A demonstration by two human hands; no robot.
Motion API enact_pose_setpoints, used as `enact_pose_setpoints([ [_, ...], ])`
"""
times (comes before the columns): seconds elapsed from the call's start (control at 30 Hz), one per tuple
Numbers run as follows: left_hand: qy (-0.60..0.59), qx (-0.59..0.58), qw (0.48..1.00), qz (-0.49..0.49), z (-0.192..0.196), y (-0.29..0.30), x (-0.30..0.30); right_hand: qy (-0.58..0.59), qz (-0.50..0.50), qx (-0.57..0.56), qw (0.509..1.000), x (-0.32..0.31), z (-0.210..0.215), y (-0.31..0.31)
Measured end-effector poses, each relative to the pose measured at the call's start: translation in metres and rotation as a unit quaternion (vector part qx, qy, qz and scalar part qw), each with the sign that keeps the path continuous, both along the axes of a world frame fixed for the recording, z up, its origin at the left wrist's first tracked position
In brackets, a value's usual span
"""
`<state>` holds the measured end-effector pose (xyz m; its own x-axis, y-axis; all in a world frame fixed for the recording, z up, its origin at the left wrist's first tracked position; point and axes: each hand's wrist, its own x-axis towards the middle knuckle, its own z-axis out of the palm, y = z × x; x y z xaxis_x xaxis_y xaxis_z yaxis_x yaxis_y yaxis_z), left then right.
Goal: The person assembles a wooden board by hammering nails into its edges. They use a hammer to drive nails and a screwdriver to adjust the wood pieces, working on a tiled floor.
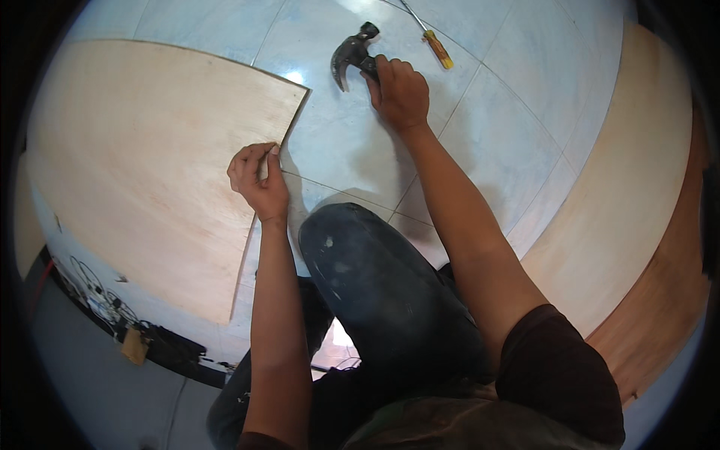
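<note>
In my right hand (pixel 403 91) is a dark claw hammer (pixel 351 54), gripped on its handle close to the head. The hammer is over the tiled floor, its head pointing up and to the left. My left hand (pixel 259 178) is over the right edge of a pale plywood sheet (pixel 150 142) that lies on the floor. Its thumb and forefinger are pinched together at that edge. Whatever sits between those fingertips is too small to make out. Beyond my right hand lies a screwdriver (pixel 438 51) with a yellow and brown handle.
Another pale board (pixel 637 142) runs along the right side, with a browner wooden panel (pixel 660 285) beside it. Tangled cables (pixel 105 300) and a dark flat device (pixel 176 343) are at the lower left. My bent knee (pixel 345 240) stands between my arms.
</note>
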<state>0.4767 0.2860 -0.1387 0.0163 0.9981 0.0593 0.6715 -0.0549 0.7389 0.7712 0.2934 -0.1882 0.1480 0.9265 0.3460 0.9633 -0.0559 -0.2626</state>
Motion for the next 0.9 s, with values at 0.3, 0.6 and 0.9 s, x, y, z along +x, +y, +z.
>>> enact_pose_setpoints([
  [0.3, -0.001, 0.022, 1.000, 0.004, -0.012, -0.004, 0.002, -0.031, -0.015, 0.042, 0.999, 0.003, -0.010, -0.002],
  [0.6, 0.006, 0.091, 0.996, 0.009, -0.025, -0.005, 0.000, 0.026, 0.008, 0.077, 0.997, 0.004, -0.018, -0.003],
  [0.9, 0.007, 0.138, 0.990, 0.031, -0.022, -0.010, 0.005, 0.153, 0.072, 0.046, 0.985, 0.011, -0.006, 0.002],
])
